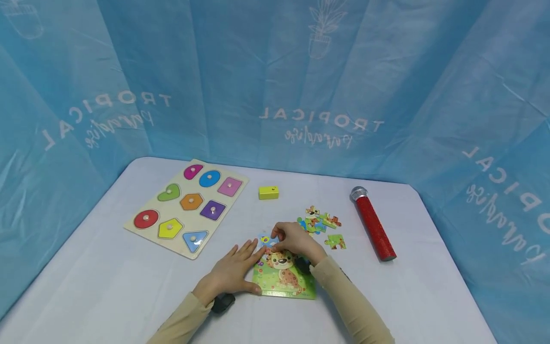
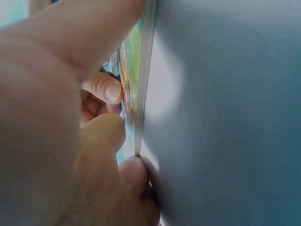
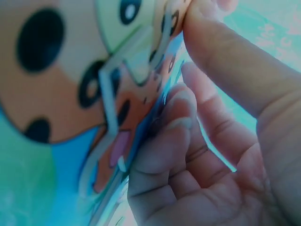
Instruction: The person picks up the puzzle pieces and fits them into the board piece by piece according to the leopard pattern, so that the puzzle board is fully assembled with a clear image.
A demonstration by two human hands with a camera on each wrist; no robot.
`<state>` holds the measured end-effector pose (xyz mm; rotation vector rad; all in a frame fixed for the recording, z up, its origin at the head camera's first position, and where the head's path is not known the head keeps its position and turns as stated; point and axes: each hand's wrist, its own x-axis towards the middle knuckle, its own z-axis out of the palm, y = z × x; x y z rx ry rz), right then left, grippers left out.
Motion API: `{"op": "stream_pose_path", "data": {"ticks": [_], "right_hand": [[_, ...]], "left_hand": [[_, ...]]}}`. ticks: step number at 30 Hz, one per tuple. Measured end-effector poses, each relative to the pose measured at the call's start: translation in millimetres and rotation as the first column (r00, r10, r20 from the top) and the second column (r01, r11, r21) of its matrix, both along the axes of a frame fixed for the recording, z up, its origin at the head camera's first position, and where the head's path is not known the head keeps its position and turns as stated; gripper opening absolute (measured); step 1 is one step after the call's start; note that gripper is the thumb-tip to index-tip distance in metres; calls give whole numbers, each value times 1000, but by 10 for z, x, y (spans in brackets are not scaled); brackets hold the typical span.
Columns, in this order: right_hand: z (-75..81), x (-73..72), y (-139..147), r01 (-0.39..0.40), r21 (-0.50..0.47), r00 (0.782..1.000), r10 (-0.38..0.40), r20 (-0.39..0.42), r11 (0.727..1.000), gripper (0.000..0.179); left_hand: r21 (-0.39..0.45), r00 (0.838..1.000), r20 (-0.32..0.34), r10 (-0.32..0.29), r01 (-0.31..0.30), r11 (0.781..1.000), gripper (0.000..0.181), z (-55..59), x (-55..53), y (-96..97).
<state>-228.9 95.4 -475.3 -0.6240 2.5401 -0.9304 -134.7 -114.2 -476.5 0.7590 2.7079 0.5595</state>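
Observation:
A jigsaw puzzle (image 1: 283, 277) with a spotted cartoon animal on a green ground lies on the white table. My left hand (image 1: 234, 268) rests at its left side with fingers spread, the thumb by the lower left corner and the fingertips near the upper left edge. Over the top of the picture, my right hand (image 1: 295, 239) has its thumb and curled fingers at a blue puzzle piece (image 1: 267, 241), pinching it close against the board. The right wrist view shows open seams in the animal's face (image 3: 70, 84) beside these fingers.
Several loose puzzle pieces (image 1: 317, 222) lie beyond the right hand. A red microphone (image 1: 375, 227) is farther right. At the left back sits a knobbed shape board (image 1: 180, 243), with a small yellow block (image 1: 268, 192) near it. Blue curtains (image 1: 275, 86) surround the table.

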Motion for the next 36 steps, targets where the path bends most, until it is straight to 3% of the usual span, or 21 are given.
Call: {"op": "stream_pose_path", "data": {"ticks": [9, 13, 16, 18, 21, 24, 26, 30, 36], "right_hand": [[-17, -20, -25, 35, 20, 998, -34, -57, 999, 14], [-26, -42, 65, 51, -57, 999, -51, -11, 997, 11], [-33, -57, 234, 127, -140, 992, -126, 21, 982, 10], [-28, -83, 375, 211, -168, 976, -215, -8, 963, 11], [-11, -143, 596, 334, -166, 933, -351, -82, 928, 20], [-25, -227, 771, 409, -95, 899, -418, -132, 908, 31], [-40, -283, 862, 422, -42, 895, -424, -137, 905, 39], [-54, -402, 948, 383, 33, 915, -374, -150, 923, 51], [-43, -538, 932, 345, 84, 927, -324, -191, 935, 52]], "left_hand": [[5, 1000, -6, -6, 6, 1000, 100, 11, -25, -1], [21, 1000, 2, -1, 1, 1000, 103, 8, -24, 22], [30, 1000, 19, -3, 3, 1000, 106, 3, -4, 26], [36, 1000, 26, 2, -3, 999, 106, 7, 8, 16], [48, 1000, 23, 13, -14, 999, 107, 30, 9, -10], [50, 999, 30, 16, -18, 999, 107, 56, 14, -35], [60, 999, 42, 13, -15, 998, 107, 71, 20, -38], [55, 999, 47, 9, -11, 998, 107, 66, 22, -28], [35, 999, 30, 19, -20, 999, 106, 44, 4, -16]]}}
